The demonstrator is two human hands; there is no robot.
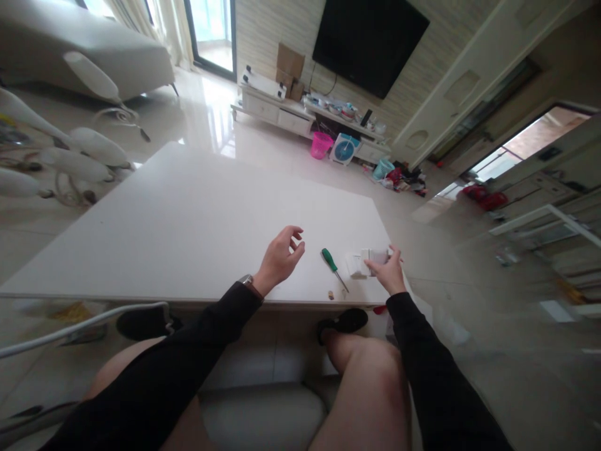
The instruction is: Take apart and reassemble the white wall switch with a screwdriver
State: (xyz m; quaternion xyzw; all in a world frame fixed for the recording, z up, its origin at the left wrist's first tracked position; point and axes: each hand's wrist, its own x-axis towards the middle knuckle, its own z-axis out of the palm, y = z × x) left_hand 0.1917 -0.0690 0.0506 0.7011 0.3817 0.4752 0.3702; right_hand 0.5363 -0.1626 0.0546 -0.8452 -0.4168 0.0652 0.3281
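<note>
My right hand (pixel 389 270) grips a small white box-like piece (pixel 375 255) near the table's right end, thumb on one side and fingers on the other. Beside it on the tabletop lies another flat white piece (pixel 355 265), partly overlapped by the held one. My left hand (pixel 280 255) hovers over the white table (pixel 188 225) with fingers loosely curled and apart, holding nothing. Between the hands rests a screwdriver (pixel 330 260) with a green handle, its shaft pointing toward me. Close to its tip sits a tiny brownish piece (pixel 331 295), too small to name.
A white cable (pixel 94 331) runs along the near left edge. Past the table stand a TV cabinet (pixel 263 106), a pink bucket (pixel 321 145) and a blue-and-white fan (pixel 344 149). White lamp-like shapes (pixel 89 150) stand at the left. My knees are below the table's front edge.
</note>
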